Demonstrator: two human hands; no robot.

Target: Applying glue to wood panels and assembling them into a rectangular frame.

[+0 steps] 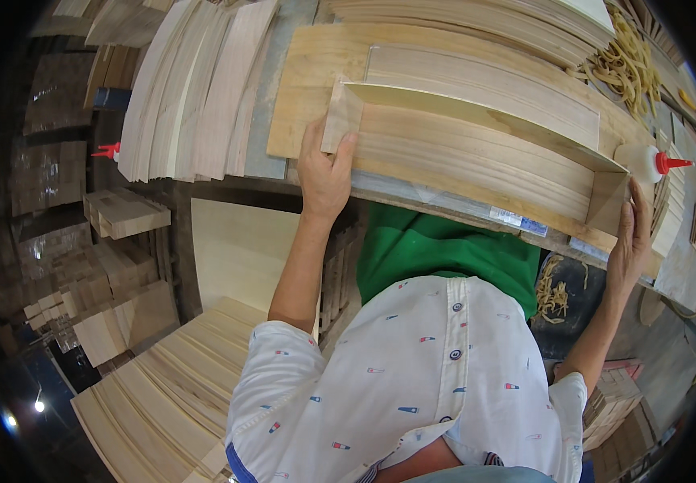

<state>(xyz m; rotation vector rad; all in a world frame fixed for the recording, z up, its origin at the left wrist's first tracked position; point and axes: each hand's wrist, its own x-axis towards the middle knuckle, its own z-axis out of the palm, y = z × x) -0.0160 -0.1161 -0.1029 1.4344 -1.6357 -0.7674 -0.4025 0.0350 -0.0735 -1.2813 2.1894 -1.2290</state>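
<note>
Both hands on a shallow wooden box frame (477,153) lying on the workbench (412,193), just ahead of the person's chest.

Left hand (325,173): palm flat on the near long panel, fingers together, thumb up against the frame's left end piece (341,117). That end piece stands upright, thin and pale.

Right hand (631,241): fingers extended and wrapped around the outside of the right end piece (608,201), pressing it inward. Not pinching, more of a flat clamp.

Frame sits on a larger plywood sheet (307,72); a thin back strip runs along its far edge between the two ends.

Glue bottle (647,163), white with red nozzle, lies just beside the right end of the frame, nozzle pointing right. Second red-tipped bottle (109,150) at far left, well apart.

Heap of rubber bands (625,64) at upper right. Stacks of thin wood slats (195,88) left of the plywood, more slats (163,394) stacked low at lower left. Small wood blocks (122,213) on a shelf at left.
</note>
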